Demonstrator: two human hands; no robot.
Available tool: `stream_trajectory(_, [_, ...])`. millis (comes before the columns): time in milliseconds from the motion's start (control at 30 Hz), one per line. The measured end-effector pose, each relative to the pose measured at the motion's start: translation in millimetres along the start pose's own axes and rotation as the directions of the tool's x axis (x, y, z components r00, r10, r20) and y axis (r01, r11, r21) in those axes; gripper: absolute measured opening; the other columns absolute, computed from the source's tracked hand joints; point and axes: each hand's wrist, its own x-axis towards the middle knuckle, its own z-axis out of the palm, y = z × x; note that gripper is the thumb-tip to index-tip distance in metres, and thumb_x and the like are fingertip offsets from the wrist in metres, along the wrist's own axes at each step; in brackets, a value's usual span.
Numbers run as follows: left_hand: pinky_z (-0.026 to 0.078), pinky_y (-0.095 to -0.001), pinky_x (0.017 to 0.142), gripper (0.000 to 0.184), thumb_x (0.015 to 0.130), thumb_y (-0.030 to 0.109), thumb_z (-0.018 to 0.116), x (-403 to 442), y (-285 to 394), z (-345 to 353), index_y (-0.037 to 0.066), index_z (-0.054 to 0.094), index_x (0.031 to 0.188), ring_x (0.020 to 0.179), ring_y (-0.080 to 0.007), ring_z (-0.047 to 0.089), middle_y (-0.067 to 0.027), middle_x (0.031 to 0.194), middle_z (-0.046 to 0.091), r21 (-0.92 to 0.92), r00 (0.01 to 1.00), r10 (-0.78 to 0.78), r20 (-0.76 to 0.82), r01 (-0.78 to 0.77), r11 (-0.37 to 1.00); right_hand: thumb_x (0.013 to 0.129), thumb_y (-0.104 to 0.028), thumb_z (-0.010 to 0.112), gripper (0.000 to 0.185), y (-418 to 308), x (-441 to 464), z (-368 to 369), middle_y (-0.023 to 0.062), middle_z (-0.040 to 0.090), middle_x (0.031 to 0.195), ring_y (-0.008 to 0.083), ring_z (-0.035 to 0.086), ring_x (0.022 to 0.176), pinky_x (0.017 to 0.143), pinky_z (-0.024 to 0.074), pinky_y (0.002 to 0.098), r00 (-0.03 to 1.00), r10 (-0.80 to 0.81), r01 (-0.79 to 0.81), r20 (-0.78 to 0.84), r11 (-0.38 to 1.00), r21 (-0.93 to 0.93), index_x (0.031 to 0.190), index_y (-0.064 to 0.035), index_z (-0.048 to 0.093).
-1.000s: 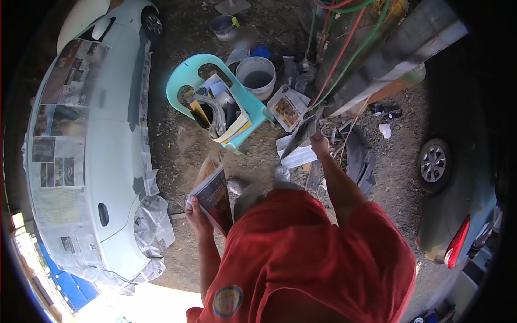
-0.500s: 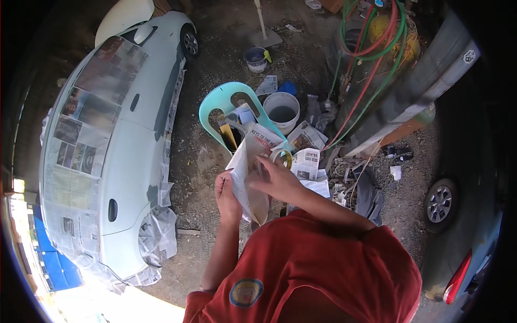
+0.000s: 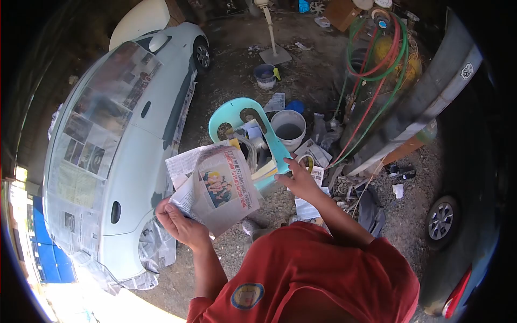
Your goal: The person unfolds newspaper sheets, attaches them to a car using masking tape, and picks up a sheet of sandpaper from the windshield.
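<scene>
My left hand (image 3: 186, 226) grips an unfolded sheet of newspaper (image 3: 221, 188) by its lower left side, with a colour picture and red print facing up. Part of the sheet is creased over near the fingers. To the right of the paper is my right hand (image 3: 302, 183), thumb and forefinger apart, beside the edge of the turquoise plastic chair (image 3: 277, 148). A roll of tape (image 3: 308, 160) hangs at this hand, its lower part hidden by the fingers. On the chair lie a coil of clear tubing (image 3: 249, 153) and papers.
A pale car (image 3: 126, 177) covered partly with newspaper stands at the left, a dark car (image 3: 468, 226) at the right. Beyond the chair are a white bucket (image 3: 288, 129) and a smaller bucket (image 3: 265, 77). Red and green hoses (image 3: 371, 75) hang near a grey panel (image 3: 425, 102).
The newspaper has opened out and moved left with my left hand. My right hand has drawn away from the paper to the right, and the tape roll has moved with it.
</scene>
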Motion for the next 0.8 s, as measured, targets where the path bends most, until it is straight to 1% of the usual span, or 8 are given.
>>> stream_trajectory(100, [0.036,-0.0271,0.089,0.024,0.110,0.026,0.043,-1.1,16.3,8.8,0.003,0.051,0.106,0.092,-0.0127,0.043,-0.0037,0.098,0.049,-0.142,0.996,-0.045,-0.078,0.033,0.989,0.082,-0.045,0.079,0.085,20.1,7.8,34.0,0.0308,0.039,0.151,0.0415,0.047,0.134,0.111,0.0395,0.0439,0.984,-0.018,-0.046,0.176,0.934,0.354,0.142,0.0050,0.045])
stream_trajectory(267, [0.038,-0.0326,0.095,0.030,0.110,0.025,0.044,-2.1,19.7,2.9,-0.003,0.051,0.115,0.099,-0.0190,0.047,-0.0088,0.104,0.049,0.063,0.989,0.110,-0.099,-0.104,0.993,0.076,-0.049,0.082,0.090,36.4,-4.5,75.8,0.0274,0.050,0.138,0.0382,0.052,0.128,0.106,0.0430,0.0419,0.937,-0.109,0.021,0.332,0.966,0.258,0.137,0.0064,0.048])
stream_trajectory(300, [0.041,-0.0347,0.093,0.035,0.109,0.027,0.045,-0.6,15.6,-0.5,-0.006,0.054,0.116,0.101,-0.0201,0.050,-0.0106,0.112,0.052,0.575,0.833,0.549,0.064,-0.480,0.662,0.076,-0.050,0.081,0.086,38.9,-7.6,81.8,0.0273,0.053,0.133,0.0378,0.055,0.123,0.104,0.0445,0.0421,0.924,-0.118,0.030,0.363,0.970,0.239,0.134,0.0058,0.051])
stream_trajectory(333, [0.043,-0.0362,0.095,0.038,0.109,0.030,0.047,2.1,26.7,2.8,-0.005,0.054,0.120,0.105,-0.0207,0.052,-0.0122,0.120,0.052,0.080,0.976,0.042,-0.215,-0.026,0.997,0.077,-0.050,0.080,0.082,41.4,-9.2,83.2,0.0272,0.056,0.129,0.0374,0.057,0.118,0.101,0.0460,0.0422,0.913,-0.126,0.044,0.387,0.976,0.215,0.132,0.0052,0.053])
stream_trajectory(433, [0.048,-0.0359,0.101,0.042,0.108,0.029,0.047,17.3,41.7,6.4,-0.008,0.056,0.124,0.113,-0.0239,0.056,-0.0161,0.128,0.055,-0.210,0.935,-0.126,-0.333,0.057,0.976,0.088,-0.040,0.072,0.057,65.5,-18.5,93.6,0.0216,0.064,0.119,0.0347,0.062,0.111,0.097,0.0475,0.0417,0.923,-0.164,0.067,0.348,0.959,0.275,0.125,0.0014,0.060])
stream_trajectory(533, [0.048,-0.0413,0.097,0.042,0.106,0.030,0.050,40.1,-18.4,-49.3,-0.008,0.059,0.121,0.112,-0.0311,0.057,-0.0184,0.124,0.060,0.804,0.816,0.578,-0.001,-0.343,0.485,0.090,-0.035,0.070,0.055,58.1,-25.7,63.8,0.0198,0.066,0.122,0.0314,0.063,0.114,0.098,0.0471,0.0403,0.918,-0.126,-0.029,0.375,0.924,0.382,0.131,0.0006,0.059])
stream_trajectory(600, [0.047,-0.0507,0.095,0.050,0.100,0.038,0.056,52.0,-35.9,-66.4,-0.008,0.057,0.119,0.112,-0.0406,0.057,-0.0247,0.122,0.061,0.682,0.883,0.462,-0.086,-0.286,0.673,0.092,-0.031,0.068,0.055,57.7,-25.3,54.4,0.0173,0.067,0.125,0.0265,0.064,0.113,0.098,0.0473,0.0371,0.901,-0.064,-0.094,0.429,0.936,0.339,0.137,-0.0006,0.057])
stream_trajectory(800, [0.044,-0.0549,0.087,0.052,0.094,0.042,0.064,68.5,-49.7,-61.4,-0.007,0.058,0.110,0.100,-0.0466,0.056,-0.0260,0.101,0.060,0.484,0.819,0.518,-0.246,-0.359,0.798,0.097,-0.021,0.069,0.032,75.9,5.2,23.7,0.0037,0.069,0.108,0.0098,0.060,0.102,0.090,0.0484,0.0282,0.987,0.159,-0.084,-0.035,0.682,0.727,0.122,-0.0020,0.064])
